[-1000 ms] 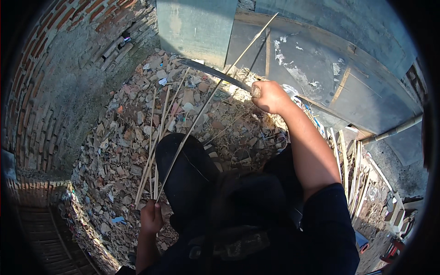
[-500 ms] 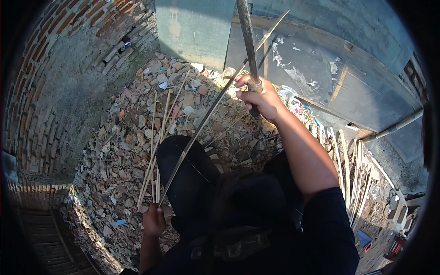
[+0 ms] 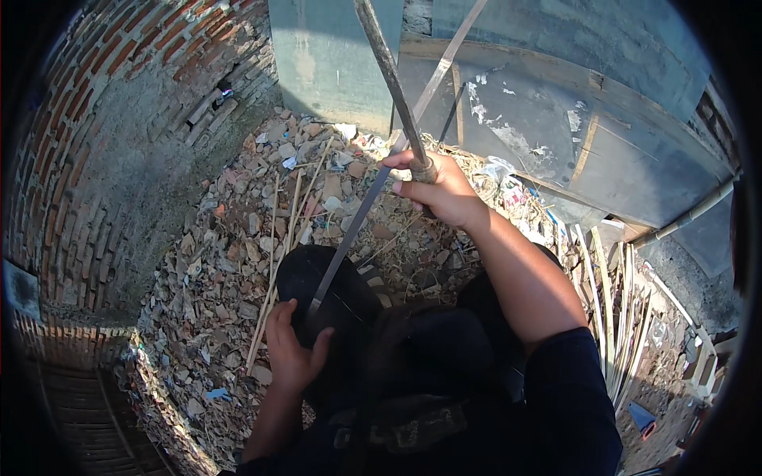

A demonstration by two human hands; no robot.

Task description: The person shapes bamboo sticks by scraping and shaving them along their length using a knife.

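Leftmost, a worn brick wall (image 3: 111, 182) rose beside the left edge of the rubble-strewn ground (image 3: 206, 285), with dark slats (image 3: 75, 412) below it toward the near left corner. On the rubble, just left of my bent knee (image 3: 357, 293), lay a few thin pale sticks (image 3: 297, 194), running lengthwise from the near side toward the far edge. Next came my left hand (image 3: 295, 349), released, fingers and thumb spread, with nothing in its grasp. It was just beside the lower end of a long flat strip (image 3: 349, 234); I couldn't tell whether any finger brushed it. That strip slanted over my knee and away to the right, above the ground, reaching past its far edge, where a pale green panel (image 3: 337, 63) stood upright. A long knife (image 3: 389, 75) crossed in front of the strip, its dark blade tilted up and to the left. My right hand (image 3: 436, 186) was clenched around the handle, its index fingertip out against the strip; how firmly it pinched the strip, I couldn't tell. Behind that hand, a dark grey board (image 3: 524, 103) spanned the far right side. Along the ground's right edge lay a bunch of long pale sticks (image 3: 623, 309), and near the right corner, a saw (image 3: 641, 419) with a blue blade and orange handle.
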